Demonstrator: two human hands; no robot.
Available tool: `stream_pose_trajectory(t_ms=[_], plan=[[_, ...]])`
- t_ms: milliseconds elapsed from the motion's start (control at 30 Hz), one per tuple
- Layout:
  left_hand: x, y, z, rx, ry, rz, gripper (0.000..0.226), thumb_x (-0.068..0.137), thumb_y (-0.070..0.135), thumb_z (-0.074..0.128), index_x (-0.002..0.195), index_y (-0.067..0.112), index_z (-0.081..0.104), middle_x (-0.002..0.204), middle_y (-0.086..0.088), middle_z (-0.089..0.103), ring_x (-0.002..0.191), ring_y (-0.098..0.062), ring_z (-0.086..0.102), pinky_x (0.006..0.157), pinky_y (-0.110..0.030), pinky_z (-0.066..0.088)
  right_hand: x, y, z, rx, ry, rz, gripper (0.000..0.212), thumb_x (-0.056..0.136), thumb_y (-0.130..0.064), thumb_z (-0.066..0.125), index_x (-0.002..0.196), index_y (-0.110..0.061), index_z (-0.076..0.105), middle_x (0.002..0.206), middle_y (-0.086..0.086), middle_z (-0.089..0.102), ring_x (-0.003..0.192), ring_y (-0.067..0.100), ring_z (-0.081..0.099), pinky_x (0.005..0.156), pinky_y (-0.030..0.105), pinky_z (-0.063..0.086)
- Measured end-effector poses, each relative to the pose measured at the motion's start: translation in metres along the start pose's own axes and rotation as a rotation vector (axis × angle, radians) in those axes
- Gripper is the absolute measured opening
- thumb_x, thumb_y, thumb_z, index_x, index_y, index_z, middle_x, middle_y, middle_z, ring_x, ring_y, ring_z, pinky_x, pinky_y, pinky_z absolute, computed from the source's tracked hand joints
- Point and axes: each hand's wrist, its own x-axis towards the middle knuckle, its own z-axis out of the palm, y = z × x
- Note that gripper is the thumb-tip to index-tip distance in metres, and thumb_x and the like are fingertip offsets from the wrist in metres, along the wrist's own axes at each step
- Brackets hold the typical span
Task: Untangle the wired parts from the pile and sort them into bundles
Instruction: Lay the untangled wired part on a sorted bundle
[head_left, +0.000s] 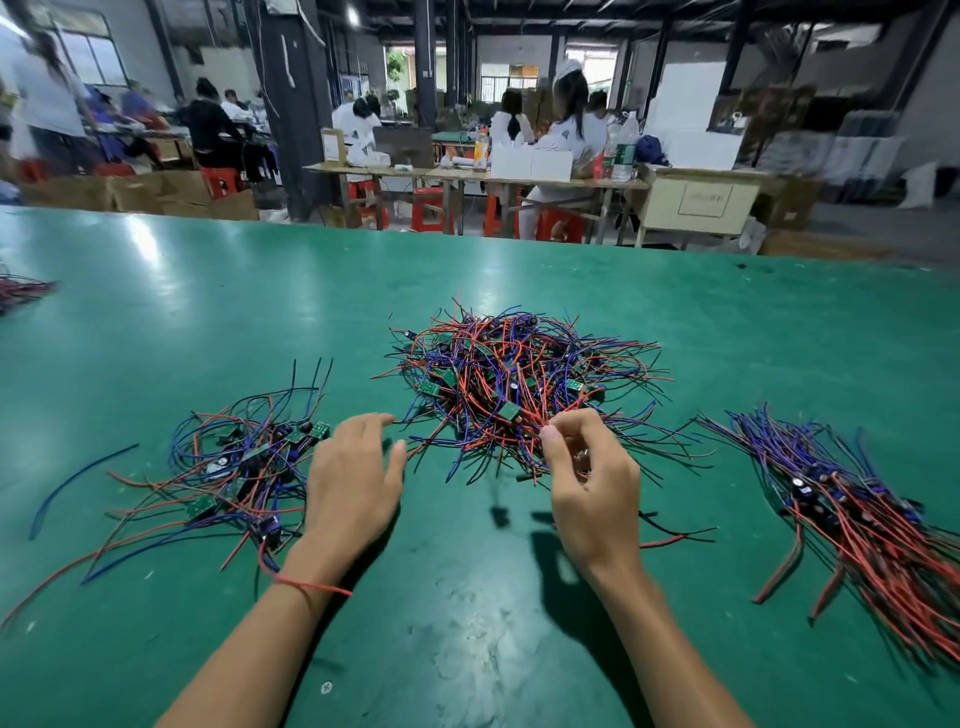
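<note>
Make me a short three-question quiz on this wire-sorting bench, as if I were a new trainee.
1. True or false: the right hand pinches wires at the near edge of the tangled central pile of red, blue and black wired parts.
2. Which group lies combed into a straight bundle: A, the loose left group; B, the right-side group?
3. What colour is the table mat?

Key: 1 true; 2 B; 3 green. The left hand holds nothing.
</note>
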Motion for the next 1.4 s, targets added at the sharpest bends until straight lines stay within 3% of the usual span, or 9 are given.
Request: stream_pose_trajectory(t_ms=[233, 333, 467, 633, 767, 933, 1100, 1267, 1400], plan=[[0.009, -0.015, -0.005, -0.036, 0.048, -0.250, 0.034, 0.107, 0.022, 0.037, 0.117, 0.001, 0.062, 0.124, -0.020, 0.061, 0.117, -0.035, 0.053, 0.102, -0.046, 0.034, 0.008, -0.019, -0.005, 0.495, 0.188, 0.094, 0.018, 0.101, -0.021, 0.050, 0.088, -0.030, 0.058, 0.089, -0.006, 0.073, 0.081, 0.012, 0.063, 0.073, 0.027, 0.049], [0.000, 0.014, -0.022, -0.418, 0.253, 0.065, 0.036, 0.106, 0.024, 0.035, 0.125, 0.005, 0.060, 0.130, -0.010, 0.061, 0.126, -0.020, 0.052, 0.110, -0.033, 0.035, 0.012, -0.021, -0.007, 0.559, 0.195, 0.119, 0.014, 0.100, -0.020, 0.051, 0.088, -0.024, 0.058, 0.083, -0.015, 0.070, 0.077, 0.003, 0.059, 0.071, 0.020, 0.047], [-0.035, 0.064, -0.026, -0.812, -0.059, 0.364, 0.053, 0.102, 0.052, 0.042, 0.137, 0.015, 0.057, 0.137, 0.003, 0.063, 0.129, -0.017, 0.058, 0.108, -0.029, 0.042, 0.010, -0.016, -0.008, 0.283, 0.107, 0.074, 0.015, 0.097, -0.032, 0.058, 0.084, -0.027, 0.063, 0.083, -0.012, 0.067, 0.081, 0.016, 0.062, 0.075, 0.036, 0.049], [-0.054, 0.092, -0.018, -1.255, -0.248, -0.072, 0.025, 0.087, 0.020, 0.075, 0.111, 0.011, 0.071, 0.080, -0.014, 0.077, 0.059, -0.023, 0.071, 0.061, -0.026, 0.057, 0.009, -0.007, -0.010, -0.101, 0.068, 0.005, 0.018, 0.092, -0.039, 0.062, 0.078, -0.027, 0.064, 0.082, -0.019, 0.064, 0.086, 0.014, 0.057, 0.077, 0.034, 0.046], [-0.036, 0.081, -0.025, -1.511, -0.408, -0.501, 0.027, 0.092, 0.013, 0.063, 0.114, -0.002, 0.068, 0.076, -0.006, 0.074, 0.052, -0.014, 0.065, 0.053, -0.021, 0.054, 0.010, 0.000, -0.011, -0.181, 0.020, 0.018, 0.023, 0.089, -0.044, 0.063, 0.078, -0.025, 0.070, 0.083, -0.013, 0.069, 0.091, 0.015, 0.056, 0.080, 0.032, 0.044], [-0.026, 0.072, -0.035, -1.686, -0.499, -0.663, 0.019, 0.092, 0.016, 0.062, 0.102, 0.008, 0.076, 0.075, 0.001, 0.070, 0.054, -0.004, 0.065, 0.055, -0.014, 0.055, 0.009, 0.001, -0.012, -0.106, -0.087, 0.047, 0.029, 0.091, -0.051, 0.057, 0.078, -0.030, 0.073, 0.080, -0.020, 0.070, 0.091, 0.007, 0.057, 0.081, 0.030, 0.046], [-0.010, 0.051, -0.050, -2.445, -0.413, -0.812, 0.027, 0.094, 0.012, 0.052, 0.111, 0.005, 0.072, 0.100, -0.007, 0.077, 0.075, -0.014, 0.076, 0.066, -0.019, 0.060, 0.007, 0.001, -0.010, -0.042, -0.112, 0.127, 0.042, 0.096, -0.056, 0.040, 0.079, -0.037, 0.074, 0.081, -0.022, 0.072, 0.094, 0.006, 0.058, 0.077, 0.028, 0.044], [0.006, 0.022, -0.058, -2.492, -0.011, -0.764, 0.037, 0.092, -0.005, 0.048, 0.116, 0.012, 0.071, 0.124, -0.021, 0.067, 0.106, -0.019, 0.071, 0.081, -0.017, 0.057, 0.004, 0.020, -0.008, -0.351, -0.184, 0.179, 0.011, 0.094, -0.037, 0.059, 0.096, -0.034, 0.070, 0.092, -0.014, 0.066, 0.099, 0.012, 0.051, 0.077, 0.030, 0.039], [0.007, 0.010, -0.049, -2.381, 0.124, -0.782, 0.025, 0.089, 0.003, 0.050, 0.108, 0.008, 0.066, 0.125, -0.017, 0.066, 0.102, -0.026, 0.071, 0.078, -0.027, 0.061, -0.001, 0.024, -0.007, -0.486, -0.181, 0.154, 0.022, 0.088, -0.029, 0.071, 0.108, -0.032, 0.062, 0.089, -0.016, 0.060, 0.093, 0.014, 0.048, 0.083, 0.034, 0.042]])
